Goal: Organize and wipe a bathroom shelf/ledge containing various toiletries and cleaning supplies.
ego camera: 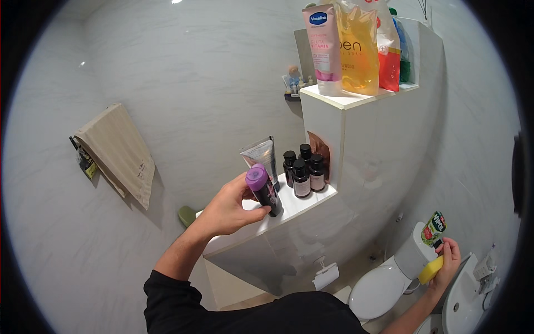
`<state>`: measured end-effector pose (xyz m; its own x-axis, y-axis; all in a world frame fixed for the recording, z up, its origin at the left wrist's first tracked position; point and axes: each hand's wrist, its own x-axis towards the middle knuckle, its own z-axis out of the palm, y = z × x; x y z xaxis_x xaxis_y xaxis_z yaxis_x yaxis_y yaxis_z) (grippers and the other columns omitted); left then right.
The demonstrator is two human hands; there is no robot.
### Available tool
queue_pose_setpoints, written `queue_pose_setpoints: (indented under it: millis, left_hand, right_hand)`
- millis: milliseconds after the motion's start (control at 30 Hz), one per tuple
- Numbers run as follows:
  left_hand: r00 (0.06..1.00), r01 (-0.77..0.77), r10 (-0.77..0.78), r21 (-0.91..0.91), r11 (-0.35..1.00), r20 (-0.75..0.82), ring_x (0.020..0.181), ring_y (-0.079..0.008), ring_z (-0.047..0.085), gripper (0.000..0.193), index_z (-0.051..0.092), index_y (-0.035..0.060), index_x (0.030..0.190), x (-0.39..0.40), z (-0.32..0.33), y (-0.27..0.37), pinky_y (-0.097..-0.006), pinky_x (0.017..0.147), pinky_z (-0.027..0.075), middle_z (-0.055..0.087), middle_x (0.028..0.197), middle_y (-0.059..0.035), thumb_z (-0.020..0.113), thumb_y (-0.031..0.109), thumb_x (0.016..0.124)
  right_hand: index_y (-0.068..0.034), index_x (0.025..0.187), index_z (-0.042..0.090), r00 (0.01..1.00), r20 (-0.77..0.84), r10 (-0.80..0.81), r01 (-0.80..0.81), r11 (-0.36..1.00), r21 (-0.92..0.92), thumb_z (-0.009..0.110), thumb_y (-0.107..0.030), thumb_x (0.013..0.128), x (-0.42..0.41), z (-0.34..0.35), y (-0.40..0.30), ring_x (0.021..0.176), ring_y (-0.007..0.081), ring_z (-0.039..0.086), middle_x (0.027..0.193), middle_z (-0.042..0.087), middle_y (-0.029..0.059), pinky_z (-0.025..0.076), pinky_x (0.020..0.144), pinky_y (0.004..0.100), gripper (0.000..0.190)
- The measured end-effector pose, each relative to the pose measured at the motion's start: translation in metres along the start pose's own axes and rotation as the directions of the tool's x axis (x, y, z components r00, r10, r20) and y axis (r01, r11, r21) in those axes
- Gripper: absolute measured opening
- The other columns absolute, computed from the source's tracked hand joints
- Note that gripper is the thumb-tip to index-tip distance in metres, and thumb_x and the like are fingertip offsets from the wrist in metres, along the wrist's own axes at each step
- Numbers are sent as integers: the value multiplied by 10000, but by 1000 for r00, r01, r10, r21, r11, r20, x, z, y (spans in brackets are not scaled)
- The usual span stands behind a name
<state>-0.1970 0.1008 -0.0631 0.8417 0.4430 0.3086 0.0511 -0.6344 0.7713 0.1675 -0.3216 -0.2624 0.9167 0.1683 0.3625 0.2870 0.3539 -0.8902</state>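
Observation:
My left hand (229, 208) grips a black bottle with a purple cap (267, 192) at the lower white ledge (250, 215). Whether the bottle's base touches the ledge I cannot tell. Right behind it stands a silver-grey squeeze tube (263, 156). Several small dark bottles with black caps (301, 181) are grouped to the right, beside a copper-coloured pouch (319, 152) against the step. Far off at the right, my right hand (448, 261) holds a yellow sponge (431, 270). Just above that hand, a green Wipol pouch (434, 228) is on the toilet tank.
On the higher step (354, 102) are a pink Vaseline tube (323, 50), a yellow soap refill pouch (358, 54) and other containers. A beige towel (119, 154) hangs at left. Below right are the toilet (377, 292), a washbasin (459, 296) and a toilet-paper holder (326, 273).

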Motion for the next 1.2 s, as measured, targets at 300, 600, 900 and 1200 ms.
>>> queue_pose_setpoints:
  millis: [300,600,900,1200]
  left_hand:
    - [999,18,-19,35,999,26,1153,-204,672,534,581,-4,1375,13,8,-4,-372,1054,536,651,1253,-105,768,17,875]
    - [999,34,-31,97,995,-25,1045,-212,714,470,594,-32,1327,18,8,-1,-354,943,596,699,1188,-130,755,27,889]
    - [996,-38,57,270,962,-61,1018,-279,725,505,600,-41,1318,13,10,0,-370,860,605,719,1182,-188,811,120,888]
    - [996,10,13,243,970,-92,1054,-218,735,616,555,-21,1389,12,11,4,-335,861,599,731,1226,-145,860,103,869]
  right_hand:
    - [-3,1122,698,1000,-7,25,-25,1000,-6,590,-86,1060,-5,5,-2,668,18,430,813,623,5,288,604,198,149]
    - [-19,1141,697,998,41,43,-40,998,-55,596,-114,1067,-2,6,7,671,21,459,819,626,-4,319,609,184,157]
    - [-24,1141,697,994,73,76,-71,996,-59,595,-122,1072,-1,13,4,681,18,467,826,628,-4,321,616,181,158]
    - [-21,1144,694,995,79,69,-64,996,-58,596,-129,1071,1,12,6,684,19,473,833,633,-1,330,618,183,163]
